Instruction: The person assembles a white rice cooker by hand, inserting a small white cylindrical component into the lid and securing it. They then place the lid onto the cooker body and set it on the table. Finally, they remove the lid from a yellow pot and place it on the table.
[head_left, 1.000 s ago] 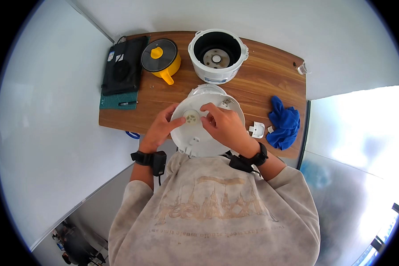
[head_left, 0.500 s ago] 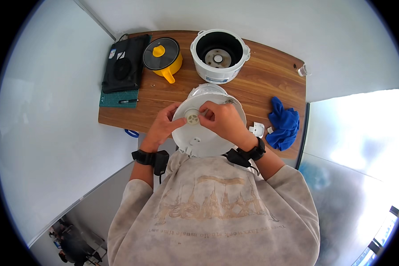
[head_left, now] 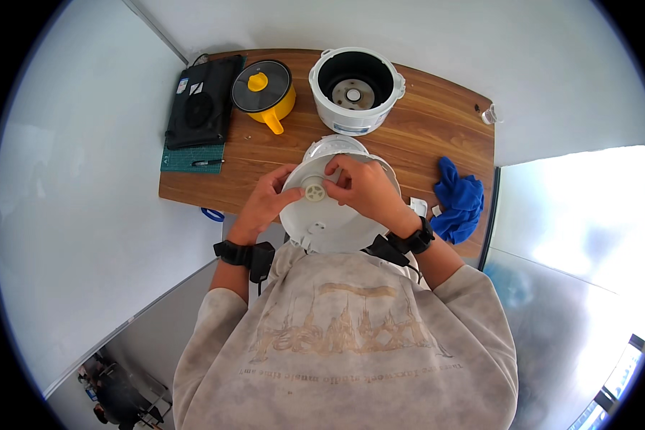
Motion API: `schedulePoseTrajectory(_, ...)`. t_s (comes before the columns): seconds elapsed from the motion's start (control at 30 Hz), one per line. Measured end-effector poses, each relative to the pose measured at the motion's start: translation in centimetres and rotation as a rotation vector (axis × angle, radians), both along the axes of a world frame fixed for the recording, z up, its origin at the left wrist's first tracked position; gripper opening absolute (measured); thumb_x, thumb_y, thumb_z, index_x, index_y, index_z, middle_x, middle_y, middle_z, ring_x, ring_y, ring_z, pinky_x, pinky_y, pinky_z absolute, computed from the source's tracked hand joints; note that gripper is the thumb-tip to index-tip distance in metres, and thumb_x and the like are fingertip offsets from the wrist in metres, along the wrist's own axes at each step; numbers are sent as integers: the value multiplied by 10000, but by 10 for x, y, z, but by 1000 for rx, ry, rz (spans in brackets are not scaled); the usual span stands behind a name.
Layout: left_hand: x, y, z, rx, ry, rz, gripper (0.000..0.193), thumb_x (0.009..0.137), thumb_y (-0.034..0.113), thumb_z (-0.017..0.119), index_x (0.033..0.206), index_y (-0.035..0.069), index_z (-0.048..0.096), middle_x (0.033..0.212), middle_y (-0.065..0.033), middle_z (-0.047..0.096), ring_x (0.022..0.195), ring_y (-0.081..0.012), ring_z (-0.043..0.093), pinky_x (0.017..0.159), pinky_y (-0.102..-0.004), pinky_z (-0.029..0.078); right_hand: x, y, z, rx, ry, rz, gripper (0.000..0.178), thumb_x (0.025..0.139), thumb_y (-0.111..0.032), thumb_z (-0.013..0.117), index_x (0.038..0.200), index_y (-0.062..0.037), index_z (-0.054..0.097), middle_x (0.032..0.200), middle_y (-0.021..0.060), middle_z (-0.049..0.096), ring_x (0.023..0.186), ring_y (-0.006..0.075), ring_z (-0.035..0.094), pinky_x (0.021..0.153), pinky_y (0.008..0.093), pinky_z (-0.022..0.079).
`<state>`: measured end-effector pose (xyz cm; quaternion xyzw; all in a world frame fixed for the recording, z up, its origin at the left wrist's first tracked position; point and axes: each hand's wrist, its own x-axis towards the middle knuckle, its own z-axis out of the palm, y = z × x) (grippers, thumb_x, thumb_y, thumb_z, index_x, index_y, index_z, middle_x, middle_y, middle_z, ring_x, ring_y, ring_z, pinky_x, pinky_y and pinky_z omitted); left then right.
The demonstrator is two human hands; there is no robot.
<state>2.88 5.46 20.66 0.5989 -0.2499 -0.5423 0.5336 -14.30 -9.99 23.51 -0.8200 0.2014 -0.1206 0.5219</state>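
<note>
A round white rice cooker lid (head_left: 330, 222) rests tilted against my front, its hollow inner side facing up. My left hand (head_left: 269, 201) grips the lid's left edge, its thumb reaching in to a small cream wheel-shaped vent piece (head_left: 314, 193). From the right, my right hand (head_left: 365, 190) bends over the lid with curled fingers, thumb and forefinger at the right side of that vent piece. Whether the piece sits loose or fixed, I cannot tell. Just beyond the lid lies another white rounded part (head_left: 335, 144), half covered by it.
The white cooker body (head_left: 351, 125) stands at the back of the wooden table (head_left: 437, 107), a yellow pot (head_left: 283, 107) to its left. Farther left lie a black flat appliance (head_left: 204, 104) and a green mat (head_left: 172, 161). A blue cloth (head_left: 459, 197), white part (head_left: 418, 206) and small glass (head_left: 489, 115) are rightward.
My right hand has shifted slightly right and away from me, its fingers still beside the vent piece. The lid has moved a little to the right. My left hand keeps its hold.
</note>
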Motion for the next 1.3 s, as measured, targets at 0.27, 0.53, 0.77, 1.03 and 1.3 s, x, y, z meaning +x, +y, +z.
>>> schedulePoseTrajectory(0.27,0,-1,3,-9,-31,-42,439,854,99,726,1263,20,589,1098,-59,674,954,-117,631,843,-258,503,3,7,-15,-169,-71,-39,136,854,-117,690,909,-45,589,678,123,677,607,299,674,577,389,528)
schedulePoseTrajectory(0.53,5,3,1,30,-42,-75,572,794,81,756,1322,23,544,1201,-72,631,1087,-162,605,957,-300,485,1,8,-12,-166,-98,16,141,852,-89,667,945,-50,569,646,115,654,590,277,666,549,371,504)
schedulePoseTrajectory(0.77,2,3,-1,40,14,-53,636,777,99,766,1357,40,512,1225,-74,615,1121,-174,592,989,-309,471,-4,11,-10,121,75,91,284,839,-50,633,1079,-55,481,619,121,661,543,266,675,548,353,513)
schedulePoseTrajectory(1.03,4,5,-4,38,29,-53,642,770,131,787,1350,69,521,1219,-65,609,1127,-178,578,988,-317,459,-2,10,-13,195,67,126,314,856,-66,632,1106,-59,443,623,110,673,548,229,689,541,324,516)
schedulePoseTrajectory(1.3,3,1,-2,45,3,-77,622,779,96,756,1348,63,506,1210,-67,615,1121,-178,588,989,-314,462,3,9,-9,307,126,117,312,861,-76,627,1095,-65,420,647,102,684,537,211,686,526,306,522)
